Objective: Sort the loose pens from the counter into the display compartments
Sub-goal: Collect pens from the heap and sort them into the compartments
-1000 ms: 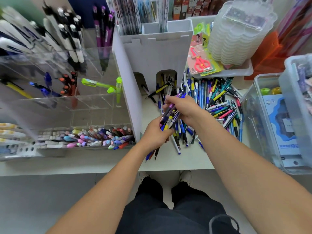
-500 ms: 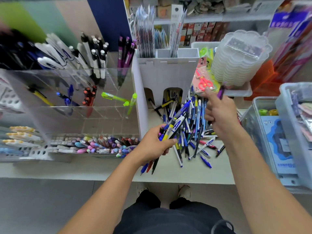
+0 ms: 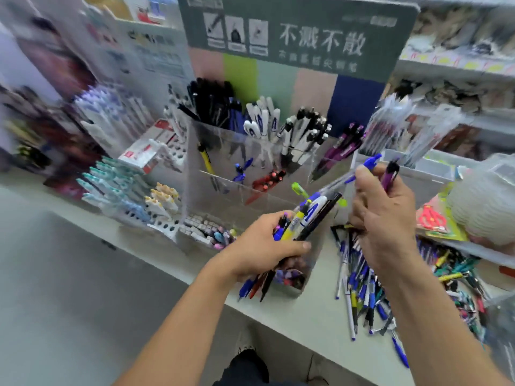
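A pale tabletop point(image 3: 312, 316) carries a tall clear acrylic display point(image 3: 250, 174) set before a backboard point(image 3: 298, 32) printed with Chinese characters. Its back compartments hold upright pens sorted by kind: black ones point(image 3: 211, 104) at the left, white pens with blue clips point(image 3: 260, 121) beside them, black-and-white ones point(image 3: 305, 132) next, and purple ones point(image 3: 341, 150) at the right end. The middle tier holds a yellow pen point(image 3: 205, 160), a few blue pens point(image 3: 242, 169) and some red pens point(image 3: 269, 179); the lowest tray holds small pastel items point(image 3: 214, 232), too blurred to name. Left of the display stands a white rack of teal and white pens point(image 3: 117, 188). Right of it, the loose pens point(image 3: 365, 291) lie heaped on the tabletop. The left hand point(image 3: 264, 246) grips a mixed bundle of pens point(image 3: 303, 218) in clenched fingers, in front of the display's lower tiers. The right hand point(image 3: 381, 215), raised above the heap, pinches a purple pen point(image 3: 390, 174) and a blue-capped clear pen point(image 3: 362, 169) in curled fingers near the purple compartment.
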`<state>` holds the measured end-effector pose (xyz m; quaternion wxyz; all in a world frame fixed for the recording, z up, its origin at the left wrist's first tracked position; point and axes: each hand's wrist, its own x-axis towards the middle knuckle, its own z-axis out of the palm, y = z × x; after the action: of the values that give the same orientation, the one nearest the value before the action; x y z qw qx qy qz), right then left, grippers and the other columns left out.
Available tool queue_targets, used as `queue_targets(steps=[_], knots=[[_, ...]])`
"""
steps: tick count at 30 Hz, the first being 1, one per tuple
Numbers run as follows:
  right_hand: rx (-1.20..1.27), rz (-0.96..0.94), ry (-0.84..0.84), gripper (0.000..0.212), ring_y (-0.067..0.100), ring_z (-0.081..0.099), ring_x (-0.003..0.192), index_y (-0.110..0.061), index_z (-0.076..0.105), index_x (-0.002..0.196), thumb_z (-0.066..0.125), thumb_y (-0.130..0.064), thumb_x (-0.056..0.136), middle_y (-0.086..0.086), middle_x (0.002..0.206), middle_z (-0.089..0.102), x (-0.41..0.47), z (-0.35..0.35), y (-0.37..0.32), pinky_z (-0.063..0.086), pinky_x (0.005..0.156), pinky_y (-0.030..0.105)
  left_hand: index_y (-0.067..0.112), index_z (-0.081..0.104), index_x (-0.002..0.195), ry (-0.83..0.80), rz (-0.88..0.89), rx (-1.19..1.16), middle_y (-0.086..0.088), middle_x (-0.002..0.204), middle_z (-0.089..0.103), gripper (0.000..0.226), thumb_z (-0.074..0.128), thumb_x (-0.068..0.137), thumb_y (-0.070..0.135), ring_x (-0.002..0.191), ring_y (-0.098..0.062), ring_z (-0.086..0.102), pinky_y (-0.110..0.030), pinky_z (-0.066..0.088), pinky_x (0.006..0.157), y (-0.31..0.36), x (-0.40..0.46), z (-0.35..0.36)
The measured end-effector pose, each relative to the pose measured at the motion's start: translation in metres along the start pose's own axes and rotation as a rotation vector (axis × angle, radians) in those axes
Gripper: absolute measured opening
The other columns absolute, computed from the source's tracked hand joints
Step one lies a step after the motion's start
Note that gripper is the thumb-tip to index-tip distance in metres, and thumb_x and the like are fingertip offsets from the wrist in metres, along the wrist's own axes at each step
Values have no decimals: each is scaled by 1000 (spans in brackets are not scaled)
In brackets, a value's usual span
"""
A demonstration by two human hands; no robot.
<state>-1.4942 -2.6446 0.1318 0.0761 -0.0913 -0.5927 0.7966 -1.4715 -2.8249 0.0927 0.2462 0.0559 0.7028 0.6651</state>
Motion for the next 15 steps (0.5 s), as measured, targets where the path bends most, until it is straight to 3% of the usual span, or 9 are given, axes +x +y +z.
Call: queue_targets(steps=[2,4,6,8,10,12,15], knots=[[26,-38,32,25,5,22,41,-26,57,78,59,-17,101,-3,61,33,8,15,-2,19,38,19,30,65,90,54,17,-25,-10,69,58,21,72,92,9,58,-24,52,-28,46,55,-8,-11,-17],[-8,-141,29,22,5,28,42,-26,58,80,60,-19,101,-10,58,42,13,31,-3,25,41,21,31,65,89,126,26,-132,-9,68,58,26,70,93,6,55,-21,52,-26,46,53,-19,-21,-33],[-127,-319,-9,19,4,44,50,-29,65,81,64,-23,99,-12,63,57,15,52,-3,39,52,24,18,62,99,209,10,-294,-7,68,58,19,68,92,1,52,-17,50,-25,45,49,-27,-29,-47],[-282,-471,-52,14,3,55,60,-24,67,84,66,-18,97,-2,68,62,17,76,-1,45,62,21,9,57,104,267,-27,-426,-8,69,58,18,66,92,0,52,-17,49,-24,45,47,-34,-36,-59],[-377,-538,-74,9,13,56,60,-13,66,86,69,-13,94,9,67,62,22,99,7,47,61,24,9,55,102,307,-54,-518,-8,70,57,16,65,93,0,52,-17,49,-23,44,46,-39,-38,-69],[-446,-561,-79,12,21,53,60,-13,64,83,70,-14,92,8,68,62,28,118,16,46,60,29,8,54,103,340,-72,-601,-8,69,55,16,64,93,0,51,-16,49,-23,44,45,-42,-39,-78],[-619,-541,-111,18,3,43,56,-14,59,76,69,-16,90,-6,63,54,40,137,30,38,57,20,7,53,108,380,-66,-680,-8,69,54,20,64,93,0,50,-16,49,-24,44,45,-47,-36,-89]])
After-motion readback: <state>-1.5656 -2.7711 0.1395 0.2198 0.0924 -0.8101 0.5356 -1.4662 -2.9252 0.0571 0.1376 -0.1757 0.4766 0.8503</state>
